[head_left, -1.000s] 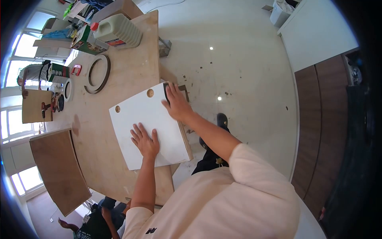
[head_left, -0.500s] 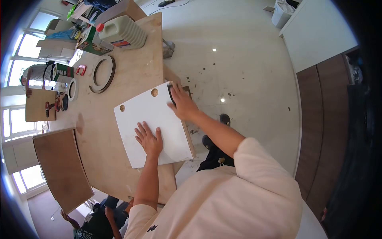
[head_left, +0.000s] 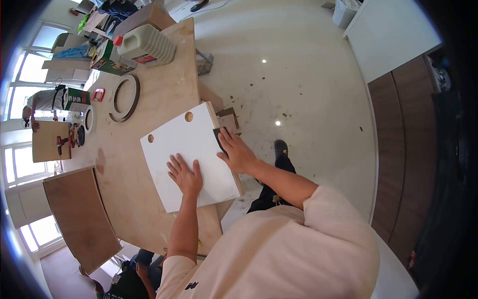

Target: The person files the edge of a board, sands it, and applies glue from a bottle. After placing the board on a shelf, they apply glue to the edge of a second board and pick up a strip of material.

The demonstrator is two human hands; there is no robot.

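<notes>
A white board (head_left: 199,184) with two round holes near its far edge lies on the wooden worktable (head_left: 149,219). My left hand (head_left: 185,175) rests flat on its white face, fingers spread. On the right-hand edge of the board, my right hand (head_left: 238,152) presses a dark flat block (head_left: 220,141), mostly covered by the fingers; its exact kind is hard to make out. Bare, light brown wood shows along that edge, both above and below the hand.
On the table stand a ribbed jug (head_left: 149,46) with a red cap and a coil of edge banding (head_left: 124,98). A brown panel (head_left: 82,214) is at the left, near a co-worker (head_left: 132,276). Another person (head_left: 47,102) is by a drill (head_left: 60,144). Dark scraps dot the floor.
My right hand has slid with the dark block along the board's edge, from the far corner toward my body. My left hand has stayed on the board.
</notes>
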